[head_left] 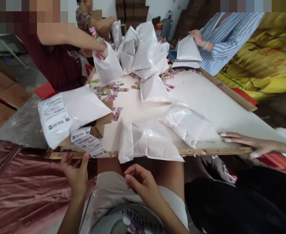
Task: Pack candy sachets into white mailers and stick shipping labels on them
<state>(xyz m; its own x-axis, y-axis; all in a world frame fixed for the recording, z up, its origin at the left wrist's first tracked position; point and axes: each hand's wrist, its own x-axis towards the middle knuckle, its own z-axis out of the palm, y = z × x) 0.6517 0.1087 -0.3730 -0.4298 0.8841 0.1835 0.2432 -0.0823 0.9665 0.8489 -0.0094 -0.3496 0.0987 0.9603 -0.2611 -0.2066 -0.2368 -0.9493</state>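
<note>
My left hand (pixel 75 172) is at the near table edge, fingers spread and nothing seen in them. Just above it, a strip of printed shipping labels (pixel 90 143) hangs over the edge. My right hand (pixel 143 183) is above my lap, its fingers loosely curled and apart, with no object visible in it. In front of it lies a filled white mailer bag (pixel 155 139), its near end over the table edge. Another white bag with a shipping label (pixel 74 107) rests at the left on a cardboard box (pixel 100 125).
A further white bag (pixel 186 123) lies near another person's hand (pixel 250 141) on the right. White bags (pixel 145 48) are piled at the back, among small colourful sachets (pixel 111 91). Co-workers handle bags across the table (pixel 196 91). Yellow sacks (pixel 262 61) are stacked at right.
</note>
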